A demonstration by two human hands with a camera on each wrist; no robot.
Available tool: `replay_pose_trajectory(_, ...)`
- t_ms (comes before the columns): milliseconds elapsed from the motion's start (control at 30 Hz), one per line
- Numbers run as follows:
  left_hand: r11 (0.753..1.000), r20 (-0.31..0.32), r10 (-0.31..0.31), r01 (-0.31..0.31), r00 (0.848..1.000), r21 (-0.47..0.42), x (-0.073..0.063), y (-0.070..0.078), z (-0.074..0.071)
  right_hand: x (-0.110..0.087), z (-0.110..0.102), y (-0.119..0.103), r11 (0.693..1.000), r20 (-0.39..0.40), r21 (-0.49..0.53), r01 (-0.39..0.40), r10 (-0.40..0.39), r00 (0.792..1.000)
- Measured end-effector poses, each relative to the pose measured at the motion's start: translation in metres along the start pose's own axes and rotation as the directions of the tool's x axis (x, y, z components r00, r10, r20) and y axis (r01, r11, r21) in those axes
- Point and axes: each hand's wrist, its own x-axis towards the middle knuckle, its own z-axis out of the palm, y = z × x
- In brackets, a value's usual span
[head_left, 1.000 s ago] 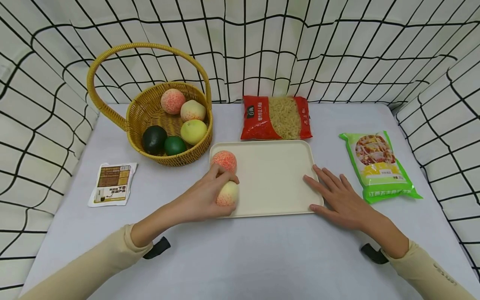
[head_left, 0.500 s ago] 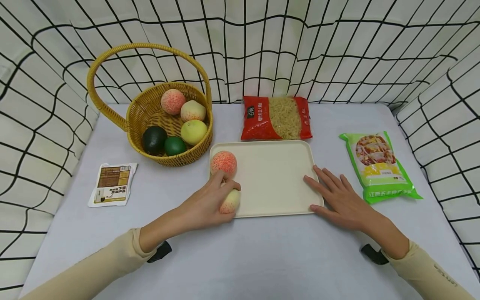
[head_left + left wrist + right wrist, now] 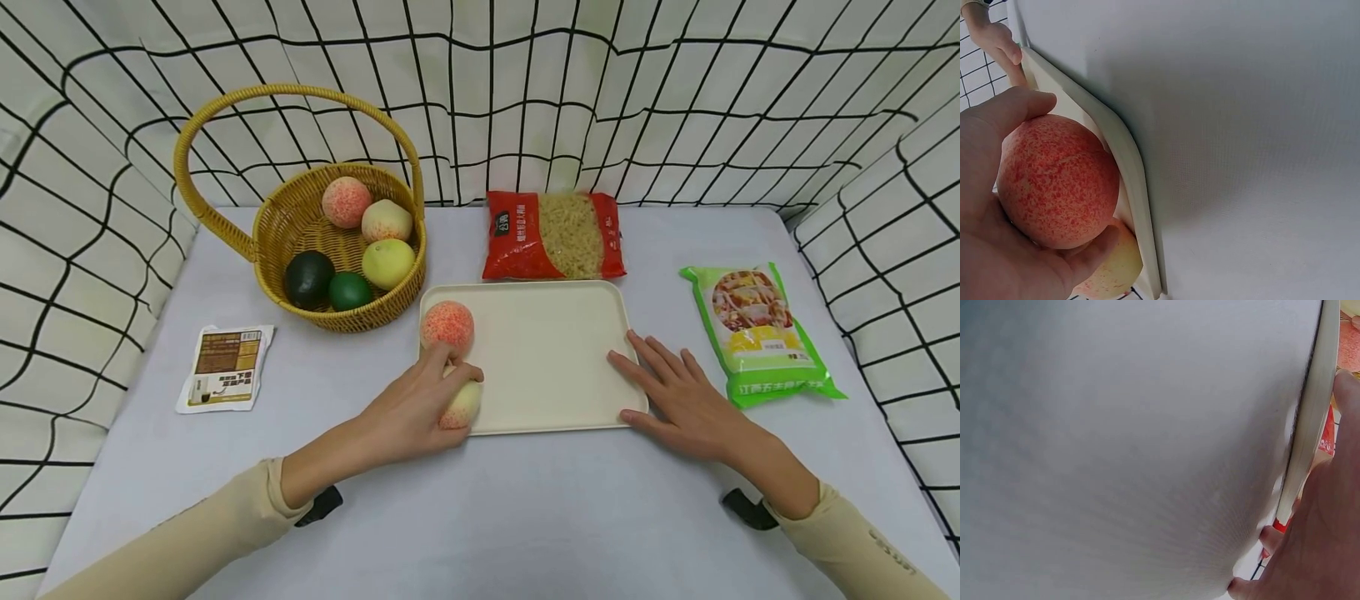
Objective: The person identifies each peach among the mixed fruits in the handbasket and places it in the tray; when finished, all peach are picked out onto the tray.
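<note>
On the left end of a cream tray (image 3: 551, 358), my left hand (image 3: 411, 410) grips a red-speckled peach (image 3: 461, 407) near the front corner. The left wrist view shows thumb and fingers curled round that peach (image 3: 1060, 181), which partly hides the tray behind it. A second peach (image 3: 447, 323) sits just behind, by the tray's back left corner. My right hand (image 3: 678, 400) lies at the tray's right edge, fingers spread and fairly straight, fingertips touching the rim. In the right wrist view, the tray's side (image 3: 1313, 419) runs along the fingers.
Left of the tray's back stands a wicker basket (image 3: 264, 287) with peaches, a lemon (image 3: 387, 264), an avocado (image 3: 309, 279) and a green fruit (image 3: 350, 292). A red pasta bag (image 3: 555, 237) lies behind the tray, a green bag (image 3: 761, 333) right, a small packet (image 3: 225, 369) left. Black netting (image 3: 487, 104) encloses the table.
My left hand has shifted slightly toward the front right with the peach, so more of the peach behind shows. The right hand has stayed in place.
</note>
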Motion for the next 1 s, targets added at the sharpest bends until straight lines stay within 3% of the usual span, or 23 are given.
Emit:
replay_pose_trajectory(200,0.997,-0.006,0.037,-0.037,0.999,0.062,0.000,0.001,0.003,-0.001,0.000,0.000,1.000,0.004,0.004,0.001,-0.001,1.000)
replay_pose_trajectory(500,0.996,0.015,0.038,-0.039,0.999,0.074,-0.001,0.005,0.003,-0.001,0.001,0.001,1.000,0.001,0.002,-0.002,0.002,1.000)
replay_pose_trajectory(1000,1.000,0.021,0.005,-0.004,1.000,-0.019,0.005,0.008,-0.008,0.000,0.000,0.000,1.000,0.008,0.005,-0.002,0.002,1.000)
